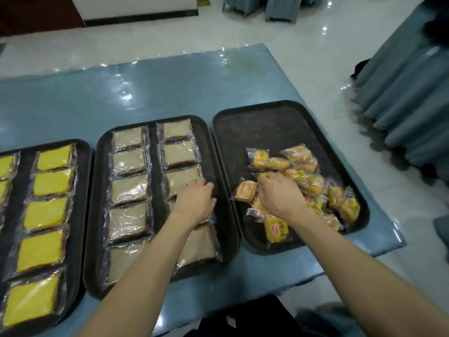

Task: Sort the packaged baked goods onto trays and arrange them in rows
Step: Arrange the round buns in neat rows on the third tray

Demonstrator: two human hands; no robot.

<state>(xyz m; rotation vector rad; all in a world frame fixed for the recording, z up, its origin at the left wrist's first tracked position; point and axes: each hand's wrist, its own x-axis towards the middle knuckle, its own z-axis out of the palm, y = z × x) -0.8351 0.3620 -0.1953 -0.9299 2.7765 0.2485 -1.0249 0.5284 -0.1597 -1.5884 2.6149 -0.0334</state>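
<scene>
Three dark trays (267, 127) set on blue table (170, 88), yellow cake packets (46, 212) rowed at 9 o'clock, pale cake packets (128, 190) rowed centrally, left hand (194, 200) laid flat on one, fingers straight, bun packets (315, 183) heaped at 3 o'clock, right hand (279, 193) among them, grip not discernible.

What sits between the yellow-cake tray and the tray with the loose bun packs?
Head view: a third black tray of pale wrapped cake slices in two columns; the left hand rests on its right column.
</scene>
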